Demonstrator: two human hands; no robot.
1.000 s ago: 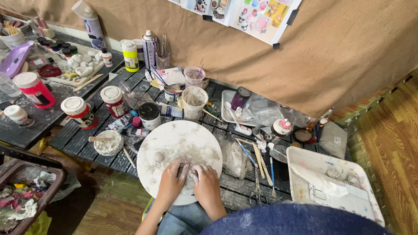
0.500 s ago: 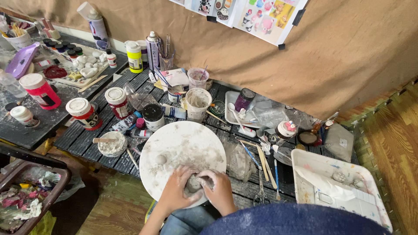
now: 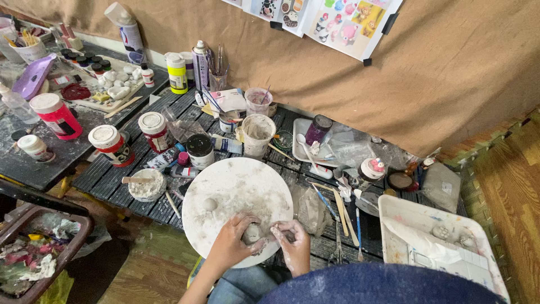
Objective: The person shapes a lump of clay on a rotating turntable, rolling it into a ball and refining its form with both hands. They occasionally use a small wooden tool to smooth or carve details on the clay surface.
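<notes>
A round white board [image 3: 225, 186], smeared with grey clay, lies on the low dark slatted table [image 3: 112, 180]. At its near edge my left hand [image 3: 233, 243] curls around a grey lump of clay [image 3: 251, 232]. My right hand [image 3: 291, 241] sits just to the right of the lump, fingers pinched together on a small bit of clay. Both hands are dusted with clay. A small clay ball [image 3: 209, 204] rests alone on the left part of the board.
Paint jars [image 3: 112, 144], a black-lidded jar [image 3: 199, 150], a cup of slip [image 3: 257, 134], a small bowl with a stick [image 3: 146, 186], and brushes and tools [image 3: 340, 205] crowd the table. A white tray [image 3: 430, 239] stands at right, and a bin of scraps [image 3: 34, 253] at lower left.
The view has shifted slightly. My hands have drawn toward the board's near edge and closed around the clay lump, with the right hand's fingers now pinching beside it.
</notes>
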